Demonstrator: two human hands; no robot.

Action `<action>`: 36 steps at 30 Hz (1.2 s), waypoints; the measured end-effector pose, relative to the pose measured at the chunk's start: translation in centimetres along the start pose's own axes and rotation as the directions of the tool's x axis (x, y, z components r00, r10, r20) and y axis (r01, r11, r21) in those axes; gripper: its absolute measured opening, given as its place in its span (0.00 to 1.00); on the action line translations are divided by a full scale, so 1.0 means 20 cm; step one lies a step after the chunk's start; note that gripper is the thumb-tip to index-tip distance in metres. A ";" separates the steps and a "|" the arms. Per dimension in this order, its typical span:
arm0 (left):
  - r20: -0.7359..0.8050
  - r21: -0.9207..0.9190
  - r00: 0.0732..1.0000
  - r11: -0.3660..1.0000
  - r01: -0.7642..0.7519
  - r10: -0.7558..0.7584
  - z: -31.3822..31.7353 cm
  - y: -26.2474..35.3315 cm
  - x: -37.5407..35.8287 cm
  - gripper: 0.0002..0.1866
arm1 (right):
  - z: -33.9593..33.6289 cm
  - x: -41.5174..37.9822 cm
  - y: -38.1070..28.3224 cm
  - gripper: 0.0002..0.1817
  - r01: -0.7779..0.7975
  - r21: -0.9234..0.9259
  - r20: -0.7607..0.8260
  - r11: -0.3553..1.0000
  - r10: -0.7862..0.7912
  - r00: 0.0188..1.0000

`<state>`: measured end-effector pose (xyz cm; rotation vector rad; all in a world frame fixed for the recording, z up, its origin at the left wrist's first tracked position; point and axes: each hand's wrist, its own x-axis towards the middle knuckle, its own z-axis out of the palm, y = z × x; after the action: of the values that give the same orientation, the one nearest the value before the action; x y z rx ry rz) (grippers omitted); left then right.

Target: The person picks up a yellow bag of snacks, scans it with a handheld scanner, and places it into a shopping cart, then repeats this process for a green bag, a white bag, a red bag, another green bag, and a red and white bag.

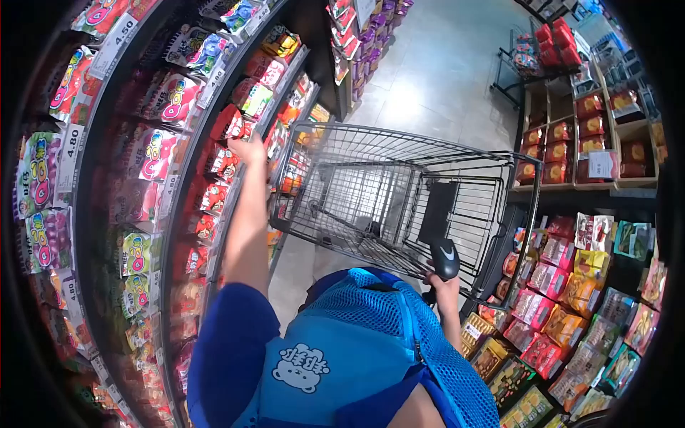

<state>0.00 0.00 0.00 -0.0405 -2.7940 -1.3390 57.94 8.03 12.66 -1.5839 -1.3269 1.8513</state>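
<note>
My left hand (250, 148) reaches out to the shelf on the left. Its fingers are closed on the edge of a red candy packet (230, 123), which sits at the front of a row of similar red packets (214, 197). A wire shopping cart (335, 239) stands in front of me, its basket showing bare mesh. On the near right side of the cart, my right hand (447, 291) is wrapped round the cart handle (445, 260), with part of its fingers hidden behind the black grip. A blue mesh bag (335, 342) hangs across my front.
Shelves of bagged gummies (171, 96) with price tags (69, 158) curve along the left, close to the cart. Wooden bins (591, 135) and a low display of snack packs (549, 282) line the right. Tiled floor (428, 71) runs ahead, with a dark rack (506, 78) beside it.
</note>
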 end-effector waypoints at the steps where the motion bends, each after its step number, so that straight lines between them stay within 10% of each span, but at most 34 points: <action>1: -0.065 0.004 0.993 0.995 -0.102 0.102 -0.04 0.05 -0.17 0.44 | -0.02 0.01 0.01 0.16 0.020 -0.035 -0.034 0.999 -0.021 0.999; 3: 0.233 -0.271 0.911 0.922 -0.276 0.341 -0.15 0.05 -0.46 0.37 | -0.13 0.10 0.12 0.09 0.031 -0.211 -0.061 0.977 -0.045 0.997; 5: 0.552 -0.014 0.817 0.981 -0.193 0.168 -0.21 -0.03 -0.86 0.32 | -0.23 0.12 0.21 0.13 0.034 -0.447 -0.096 0.894 -0.086 0.992; 7: 0.862 0.138 0.436 0.711 -0.690 0.257 -0.37 -0.08 -1.14 0.35 | -0.28 0.11 0.28 0.15 0.043 -0.530 -0.114 0.847 -0.121 0.986; 8: 0.897 0.210 0.410 0.654 -0.727 0.168 -0.44 -0.14 -1.27 0.37 | -0.29 0.11 0.31 0.16 0.049 -0.569 -0.120 0.821 -0.142 0.983; 12: 0.862 0.252 0.480 0.686 -0.683 0.162 -0.42 -0.38 -1.41 0.40 | -0.28 0.14 0.37 0.20 0.019 -0.538 -0.103 0.843 -0.088 0.991; 19: 0.942 0.221 0.333 0.687 -0.692 0.033 -0.42 -0.36 -1.33 0.38 | -0.28 0.18 0.42 0.20 -0.077 -0.503 -0.150 0.861 0.001 0.989; 30: 0.949 0.285 0.302 0.645 -0.709 -0.087 -0.29 -0.32 -1.18 0.40 | -0.25 0.25 0.55 0.15 0.323 -0.514 0.105 0.794 -0.315 0.943; 36: 0.954 0.273 0.283 0.669 -0.692 -0.097 -0.37 -0.28 -1.23 0.39 | -0.25 0.22 0.52 0.14 0.290 -0.601 0.077 0.744 -0.308 0.948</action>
<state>24.56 -9.43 -0.95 -1.8585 -3.4948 0.0734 64.25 8.28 1.96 -1.5238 -2.1730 1.2554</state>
